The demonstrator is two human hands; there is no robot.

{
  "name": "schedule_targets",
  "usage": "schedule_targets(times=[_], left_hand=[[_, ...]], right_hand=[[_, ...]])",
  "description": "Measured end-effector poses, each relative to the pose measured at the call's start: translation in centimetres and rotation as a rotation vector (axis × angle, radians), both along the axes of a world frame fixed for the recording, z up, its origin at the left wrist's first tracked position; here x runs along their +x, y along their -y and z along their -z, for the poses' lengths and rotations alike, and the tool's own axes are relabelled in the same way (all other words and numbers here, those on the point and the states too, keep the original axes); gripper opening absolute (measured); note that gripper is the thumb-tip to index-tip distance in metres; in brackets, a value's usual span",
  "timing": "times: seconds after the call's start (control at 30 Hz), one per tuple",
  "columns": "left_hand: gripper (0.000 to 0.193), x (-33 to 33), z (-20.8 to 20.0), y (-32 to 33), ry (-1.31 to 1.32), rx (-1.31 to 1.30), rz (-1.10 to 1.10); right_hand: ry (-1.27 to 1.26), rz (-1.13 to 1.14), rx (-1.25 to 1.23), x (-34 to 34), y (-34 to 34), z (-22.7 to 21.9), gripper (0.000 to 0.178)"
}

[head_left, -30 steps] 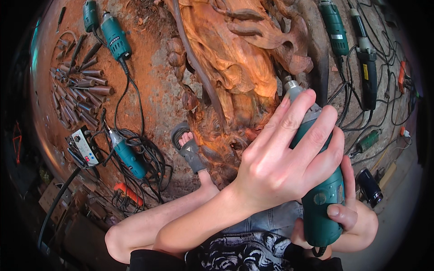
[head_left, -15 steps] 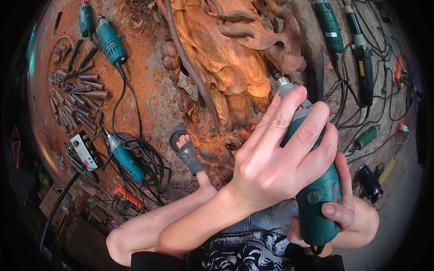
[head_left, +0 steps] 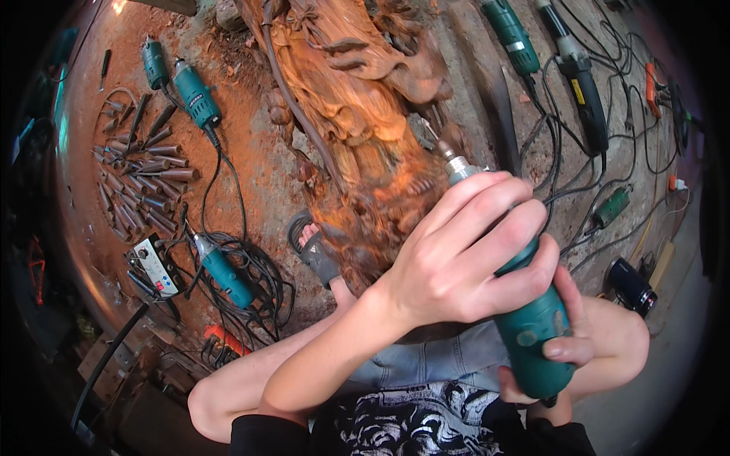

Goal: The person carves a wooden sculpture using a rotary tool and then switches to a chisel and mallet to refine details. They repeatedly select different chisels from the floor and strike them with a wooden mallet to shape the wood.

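A teal electric die grinder slants across my lap, its metal collar pointing up and left. My left hand wraps over its front half from above, fingers curled round the body. Around the rear end is my right hand, with thumb and fingers on either side of the casing. A thin bit sticks out of the collar beside the lower right side of a large reddish-brown wood carving; whether its tip touches the wood I cannot tell. The carving has deep folds and knotted, root-like lower parts.
At left lie two teal grinders, a fanned pile of metal rods, a control box and another grinder on coiled black cable. More power tools and tangled cords lie at right, near a dark can.
The view has shifted, and the carving sits further up and left. The grinder's front end has come away from the carving's edge, so the bit now shows. Both hands keep their hold.
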State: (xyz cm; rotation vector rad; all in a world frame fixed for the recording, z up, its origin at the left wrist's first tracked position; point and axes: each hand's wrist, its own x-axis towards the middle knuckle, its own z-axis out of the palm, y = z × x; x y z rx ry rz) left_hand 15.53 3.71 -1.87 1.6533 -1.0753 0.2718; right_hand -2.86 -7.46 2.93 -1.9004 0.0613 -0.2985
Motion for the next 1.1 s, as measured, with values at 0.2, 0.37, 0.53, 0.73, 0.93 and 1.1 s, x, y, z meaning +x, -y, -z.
schedule_targets(times=[0.2,0.37,0.53,0.73,0.93,1.1], left_hand=[[0.030,-2.9,-1.3,1.5,0.083,-0.001,0.143],[0.031,-4.9,-2.8,1.3,0.124,0.113,0.133],[0.035,-7.4,-2.9,1.6,0.127,0.095,0.167],[0.034,-9.8,-4.6,1.7,0.157,0.145,0.151],[0.035,-7.8,-10.8,9.2,0.550,0.290,0.217],[0.071,-4.9,-18.0,10.7,0.533,0.106,-0.110]], right_hand=[[-0.421,0.516,0.740,-4.0,-0.1,-3.7,0.093],[-0.246,-0.018,0.277,-6.2,6.8,-5.3,0.055],[-0.084,-0.282,0.257,-7.8,9.0,-5.0,0.066],[-0.439,-0.114,0.453,-11.0,9.4,-8.2,0.103],[-0.537,0.027,0.130,-4.3,10.8,-11.6,0.067],[-0.245,0.236,0.294,-4.5,20.0,-15.4,0.061]])
